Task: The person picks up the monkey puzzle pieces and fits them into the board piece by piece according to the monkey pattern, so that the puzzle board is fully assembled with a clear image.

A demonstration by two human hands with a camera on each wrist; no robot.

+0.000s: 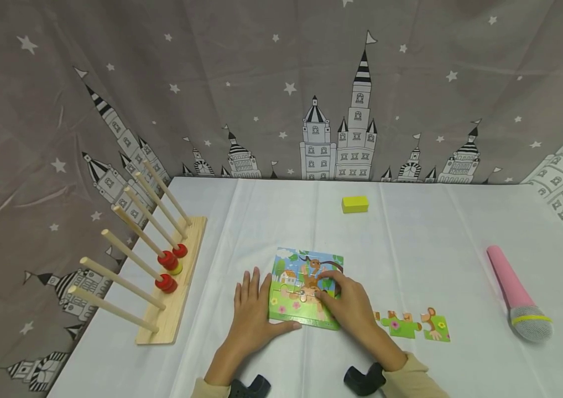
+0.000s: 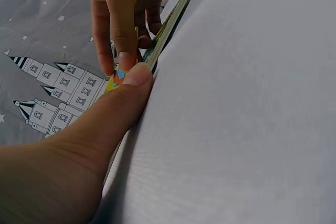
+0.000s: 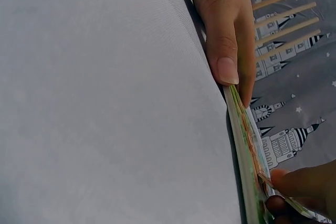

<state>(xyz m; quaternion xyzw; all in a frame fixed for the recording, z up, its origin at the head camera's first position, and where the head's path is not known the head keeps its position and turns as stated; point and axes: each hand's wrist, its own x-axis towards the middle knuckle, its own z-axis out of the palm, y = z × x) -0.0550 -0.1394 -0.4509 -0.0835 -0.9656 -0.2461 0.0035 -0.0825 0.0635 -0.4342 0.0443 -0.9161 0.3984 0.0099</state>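
Note:
A square picture puzzle [image 1: 283, 309] with an animal, a small house and flowers lies flat on the white cloth in the head view. My left hand [image 1: 250, 315] rests at its left edge with the fingers stretched out; the thumb lies along the front edge. Over the right half of the board, my right hand [image 1: 353, 307] pinches a thin puzzle piece [image 3: 296, 206] between thumb and finger, seen edge-on in the right wrist view. Fingers hide most of that piece from the head camera. Loose pieces, a flowered one [image 1: 402, 326] and a corner-like one [image 1: 437, 327], lie right of this hand.
To the left stands a wooden peg rack [image 1: 182, 298] with slanting rods and red and yellow rings. A yellow block [image 1: 355, 204] sits near the back edge. At the right lies a pink toy microphone [image 1: 512, 282]. A grey castle-print curtain [image 1: 241, 72] hangs behind.

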